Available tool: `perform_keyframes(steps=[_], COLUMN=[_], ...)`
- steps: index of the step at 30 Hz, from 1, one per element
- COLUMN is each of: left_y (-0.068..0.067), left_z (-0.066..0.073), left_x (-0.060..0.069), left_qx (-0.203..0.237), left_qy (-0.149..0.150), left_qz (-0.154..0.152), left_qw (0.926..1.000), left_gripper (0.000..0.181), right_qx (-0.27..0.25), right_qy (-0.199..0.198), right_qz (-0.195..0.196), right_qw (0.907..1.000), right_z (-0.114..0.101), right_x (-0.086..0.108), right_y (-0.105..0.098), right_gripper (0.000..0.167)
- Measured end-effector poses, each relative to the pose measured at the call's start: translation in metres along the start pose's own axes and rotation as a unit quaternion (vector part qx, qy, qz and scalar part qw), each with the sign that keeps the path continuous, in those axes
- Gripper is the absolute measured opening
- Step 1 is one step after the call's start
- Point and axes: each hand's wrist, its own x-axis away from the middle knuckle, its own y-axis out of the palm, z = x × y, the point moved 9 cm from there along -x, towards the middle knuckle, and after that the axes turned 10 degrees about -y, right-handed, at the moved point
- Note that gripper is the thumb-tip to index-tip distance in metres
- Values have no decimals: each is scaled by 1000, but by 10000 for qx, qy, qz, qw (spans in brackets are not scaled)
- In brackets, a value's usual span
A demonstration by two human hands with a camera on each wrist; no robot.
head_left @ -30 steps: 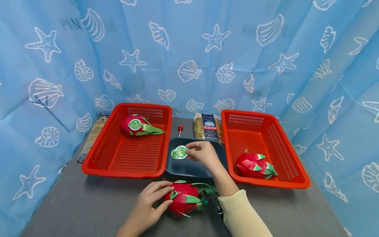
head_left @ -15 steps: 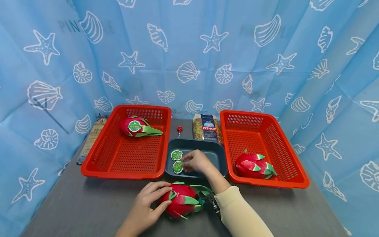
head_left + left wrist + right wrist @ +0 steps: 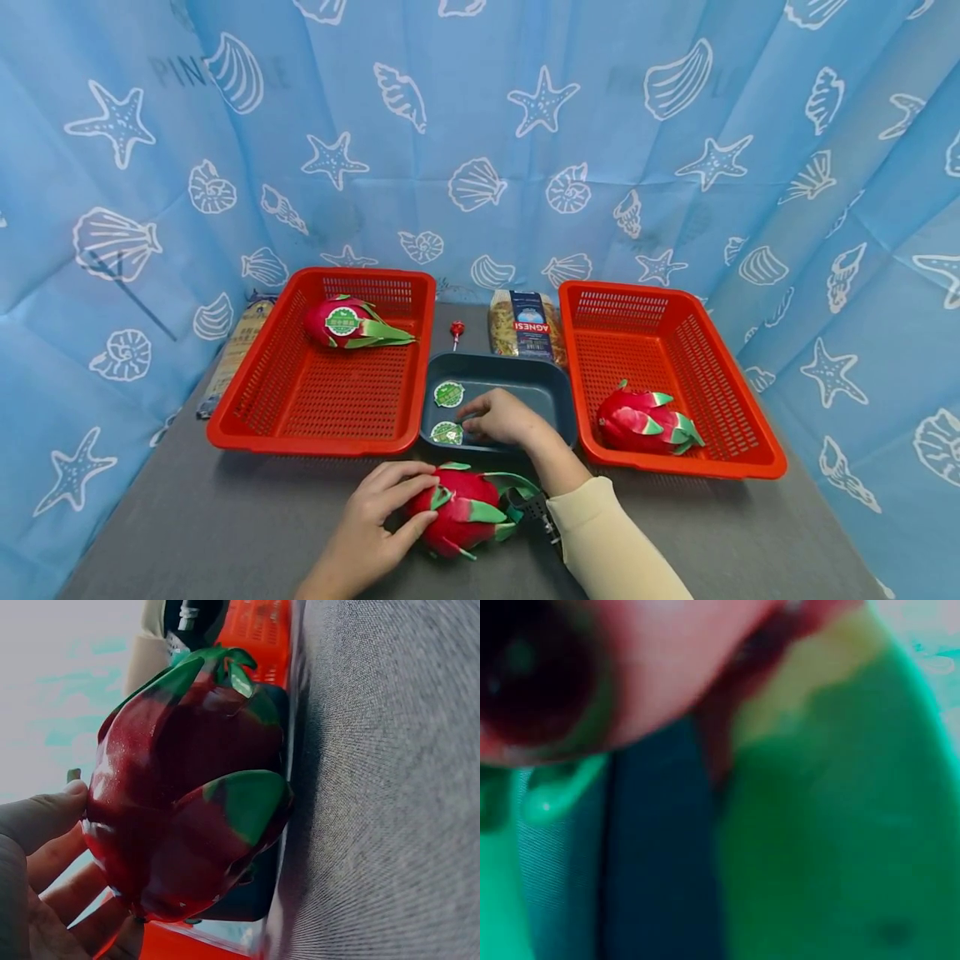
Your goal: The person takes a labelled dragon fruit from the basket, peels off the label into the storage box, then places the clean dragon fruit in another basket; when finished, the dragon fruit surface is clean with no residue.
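In the head view my left hand (image 3: 371,521) grips the near end of a red dragon fruit (image 3: 468,512) with green-tipped scales on the grey table. The left wrist view shows thumb and fingers on opposite sides of that dragon fruit (image 3: 187,802). My right hand (image 3: 504,417) reaches over a dark blue tray (image 3: 536,387), its fingertips pinching the right edge of a round green-and-white sticker (image 3: 444,433). A second such sticker (image 3: 448,394) lies in the tray just behind it. The right wrist view is filled by blurred red and green fruit skin; the fingers are hidden there.
A red basket (image 3: 322,442) at left holds a stickered dragon fruit (image 3: 341,321); another red basket (image 3: 675,467) at right holds an unstickered-looking one (image 3: 645,419). Behind the tray are a lollipop (image 3: 457,331) and a pasta bag (image 3: 510,321). Another packet (image 3: 236,350) lies far left.
My right hand has moved toward me and lower in the tray with the sticker, uncovering the second sticker behind it. The left hand and the gripped dragon fruit stay nearly in place.
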Motion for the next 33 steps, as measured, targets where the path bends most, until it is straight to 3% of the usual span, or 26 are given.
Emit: perform_keyframes(steps=[4,8,17,21,26,33], left_y=[0,0,2,2,5,12], left_z=[-2,-8,-11,-10,-6,-9], left_x=[-1,-1,-2,-2,-1,0], left_qx=[28,61,88,156,332,880], left_qy=[-107,-376,-475,-424,-236,-460], left_qz=[8,-25,-80,-120,-279,-716], left_qw=[9999,9993,9988,9989,9988,9925], left_gripper=[39,39,38,38,37,33], right_qx=[235,372,438,289,225,559], right_qy=[-261,-548,-1108,-1404,-1668,-1921], right_qz=[186,692,2000,2589,3350,4205], right_qw=[9992,9954,9725,9552,9271,8850], right_z=[-14,-32,-71,-83,-91,-92], right_x=[10,26,80,105,137,181], right_y=[-14,-34,-75,-91,-114,-143], right_gripper=[26,23,19,26,31,28])
